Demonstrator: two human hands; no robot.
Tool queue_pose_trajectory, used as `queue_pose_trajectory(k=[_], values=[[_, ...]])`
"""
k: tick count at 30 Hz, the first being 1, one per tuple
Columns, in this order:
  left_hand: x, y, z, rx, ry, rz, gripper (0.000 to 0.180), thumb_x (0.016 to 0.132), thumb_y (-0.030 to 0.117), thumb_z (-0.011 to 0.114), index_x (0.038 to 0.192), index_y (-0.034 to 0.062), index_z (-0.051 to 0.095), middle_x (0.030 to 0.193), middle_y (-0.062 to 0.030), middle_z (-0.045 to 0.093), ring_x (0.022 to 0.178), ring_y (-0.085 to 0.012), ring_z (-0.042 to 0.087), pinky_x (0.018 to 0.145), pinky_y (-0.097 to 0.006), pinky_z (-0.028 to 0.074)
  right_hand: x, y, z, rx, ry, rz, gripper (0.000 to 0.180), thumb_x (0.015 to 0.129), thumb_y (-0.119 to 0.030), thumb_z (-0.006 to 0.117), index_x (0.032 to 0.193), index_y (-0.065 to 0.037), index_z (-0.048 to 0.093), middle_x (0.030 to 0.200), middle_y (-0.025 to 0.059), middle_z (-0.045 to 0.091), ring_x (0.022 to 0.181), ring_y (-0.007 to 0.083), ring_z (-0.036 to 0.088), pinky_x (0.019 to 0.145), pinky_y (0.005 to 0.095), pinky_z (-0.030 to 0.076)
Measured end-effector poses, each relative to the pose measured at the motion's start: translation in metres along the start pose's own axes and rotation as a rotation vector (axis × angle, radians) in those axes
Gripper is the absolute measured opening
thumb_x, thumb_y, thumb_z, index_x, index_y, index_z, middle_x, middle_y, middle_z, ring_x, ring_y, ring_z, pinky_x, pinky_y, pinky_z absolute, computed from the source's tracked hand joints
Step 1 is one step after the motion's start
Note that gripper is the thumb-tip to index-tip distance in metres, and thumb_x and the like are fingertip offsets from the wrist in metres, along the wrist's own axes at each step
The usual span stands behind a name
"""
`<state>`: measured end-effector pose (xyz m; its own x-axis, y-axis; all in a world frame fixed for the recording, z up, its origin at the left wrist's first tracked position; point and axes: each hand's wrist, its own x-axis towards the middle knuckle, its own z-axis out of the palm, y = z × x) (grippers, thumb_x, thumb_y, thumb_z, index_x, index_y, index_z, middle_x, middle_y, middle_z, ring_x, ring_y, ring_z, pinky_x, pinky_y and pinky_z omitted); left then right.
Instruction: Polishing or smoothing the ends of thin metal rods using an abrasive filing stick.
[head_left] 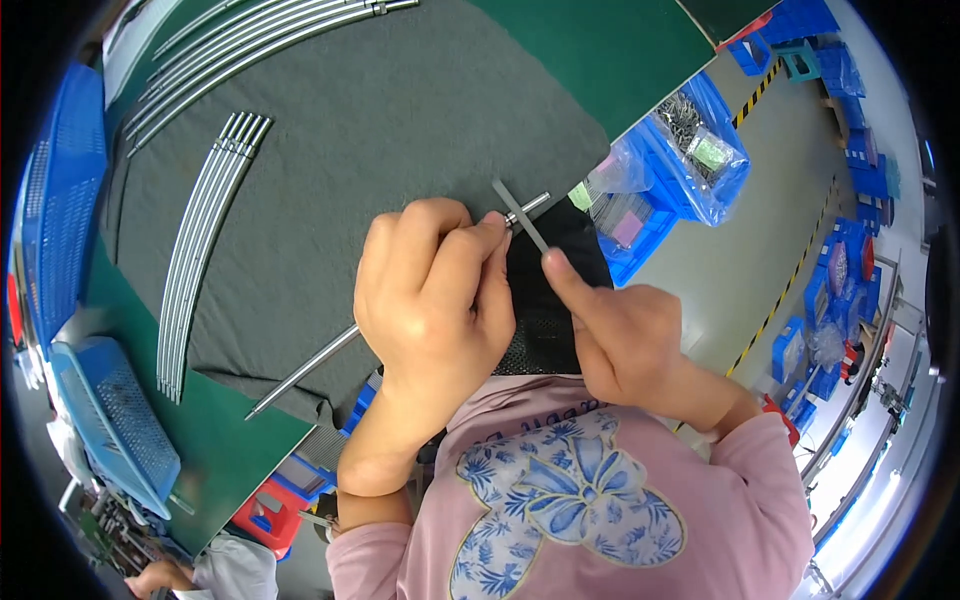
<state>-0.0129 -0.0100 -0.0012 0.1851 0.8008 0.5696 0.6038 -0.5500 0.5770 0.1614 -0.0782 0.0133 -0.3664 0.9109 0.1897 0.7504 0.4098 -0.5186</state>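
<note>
The left hand [432, 290] pinches a long steel rod [310, 368] near its tip over the grey mat [400, 110], while the right hand [620, 335] pinches a thin flat strip [520, 215] across that tip, which could skid off sideways if pressed unevenly.

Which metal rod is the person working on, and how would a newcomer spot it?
Find the grey mat on the green table. Near its front edge, one metal rod runs diagonally through the left hand. It lies alone, unlike the bundled rods farther left.
</note>
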Motion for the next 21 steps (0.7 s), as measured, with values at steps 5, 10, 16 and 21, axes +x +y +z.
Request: queue_pose_trajectory(k=[5, 10, 16, 21], values=[[0.000, 0.001, -0.002, -0.004, -0.023, -0.019, 0.015, 0.066, 0.000, 0.073, 0.075, 0.0056, 0.063, 0.077, -0.0033, 0.055, 0.063, -0.0220, 0.049, 0.053, -0.033, 0.040, 0.027, 0.007, 0.021, 0.030, 0.242, -0.071, 0.060, 0.069, -0.003, 0.056, 0.128, -0.002, 0.059, 0.049, 0.0003, 0.041, 0.037, 0.0174, 0.041, 0.039, 0.0327, 0.035], [-0.001, 0.001, 0.000, 0.003, -0.019, -0.003, 0.014, 0.066, 0.000, 0.072, 0.074, 0.0051, 0.062, 0.076, -0.0035, 0.055, 0.063, -0.0225, 0.049, 0.053, -0.033, 0.039, 0.002, 0.005, 0.011, -0.003, 0.122, -0.027, 0.061, 0.068, -0.001, 0.056, 0.129, -0.002, 0.058, 0.050, 0.0010, 0.041, 0.038, 0.0187, 0.043, 0.040, 0.0348, 0.035], [0.002, 0.001, -0.004, -0.020, -0.033, -0.032, 0.014, 0.066, 0.000, 0.072, 0.074, 0.0048, 0.061, 0.076, -0.0044, 0.055, 0.062, -0.0228, 0.049, 0.052, -0.034, 0.039, -0.001, 0.017, 0.045, 0.001, 0.320, -0.091, 0.059, 0.066, -0.001, 0.057, 0.125, 0.001, 0.061, 0.055, 0.0015, 0.047, 0.041, 0.0165, 0.043, 0.041, 0.0319, 0.035], [0.001, 0.002, -0.003, -0.028, -0.039, -0.030, 0.015, 0.065, -0.001, 0.072, 0.072, 0.0047, 0.060, 0.076, -0.0049, 0.055, 0.062, -0.0232, 0.049, 0.052, -0.034, 0.039, 0.024, 0.017, 0.046, -0.022, 0.357, -0.145, 0.057, 0.067, -0.001, 0.057, 0.123, 0.003, 0.061, 0.056, 0.0015, 0.047, 0.041, 0.0154, 0.042, 0.041, 0.0303, 0.034]])
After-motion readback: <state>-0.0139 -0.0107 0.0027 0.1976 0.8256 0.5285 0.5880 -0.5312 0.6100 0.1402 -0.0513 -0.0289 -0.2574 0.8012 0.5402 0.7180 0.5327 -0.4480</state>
